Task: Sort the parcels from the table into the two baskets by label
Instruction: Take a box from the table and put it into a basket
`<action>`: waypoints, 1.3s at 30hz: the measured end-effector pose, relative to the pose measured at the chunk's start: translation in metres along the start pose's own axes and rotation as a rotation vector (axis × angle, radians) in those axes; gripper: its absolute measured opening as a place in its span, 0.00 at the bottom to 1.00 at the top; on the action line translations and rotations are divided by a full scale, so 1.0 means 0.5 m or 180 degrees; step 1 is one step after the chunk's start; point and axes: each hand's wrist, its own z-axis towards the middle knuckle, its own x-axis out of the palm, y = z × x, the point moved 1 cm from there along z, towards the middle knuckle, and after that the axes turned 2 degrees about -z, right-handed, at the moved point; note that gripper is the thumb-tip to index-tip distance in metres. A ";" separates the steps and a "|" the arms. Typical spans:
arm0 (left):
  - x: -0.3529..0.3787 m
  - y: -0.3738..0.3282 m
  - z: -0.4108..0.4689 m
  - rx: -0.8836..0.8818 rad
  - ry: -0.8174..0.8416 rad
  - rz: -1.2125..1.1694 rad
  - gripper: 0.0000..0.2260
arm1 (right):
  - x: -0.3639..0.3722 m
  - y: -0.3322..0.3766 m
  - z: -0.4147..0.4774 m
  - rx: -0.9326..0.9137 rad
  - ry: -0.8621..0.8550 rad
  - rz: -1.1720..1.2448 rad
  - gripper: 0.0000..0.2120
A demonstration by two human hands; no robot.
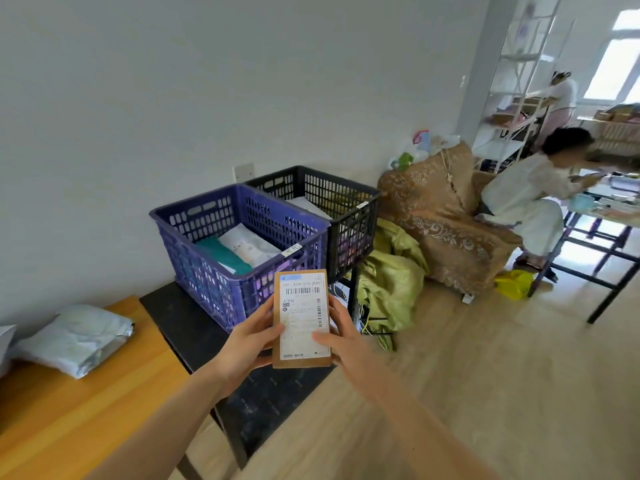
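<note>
We hold a box (301, 317) in both hands, upright, with its white label and barcodes facing us. Our left hand (247, 341) grips its left edge, fingers curled behind and thumb across the label. Our right hand (341, 337) grips the right edge the same way, thumb on the label's lower part. The box hangs above the dark table (277, 393), in front of the near right corner of the blue basket (180, 220).

The blue basket stands on the far part of the dark table. Inside it lie a teal parcel (221, 254) and a white parcel (249, 244), side by side and touching. The black basket (346, 190) sits against the blue one's right side; a pale parcel (308, 204) shows inside it.

The wooden table (69, 410) adjoins the dark table's left edge. A grey parcel (72, 337) lies near its far edge, and another pale corner (5, 341) shows at the picture's left border; we cannot tell what it is.

On the floor right of the baskets lie yellow-green sacks (391, 282), beside a brown armchair (443, 223). A seated person (526, 202) faces another table beyond it.
</note>
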 end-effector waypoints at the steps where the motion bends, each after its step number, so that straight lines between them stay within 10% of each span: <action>1: 0.009 -0.004 0.014 -0.0003 0.0023 0.0008 0.21 | -0.016 0.000 0.006 -0.0009 -0.0003 0.0050 0.36; 39: 0.232 -0.316 0.882 0.0698 0.0164 -0.0066 0.24 | -0.526 0.256 0.759 -0.0192 -0.0134 -0.0188 0.38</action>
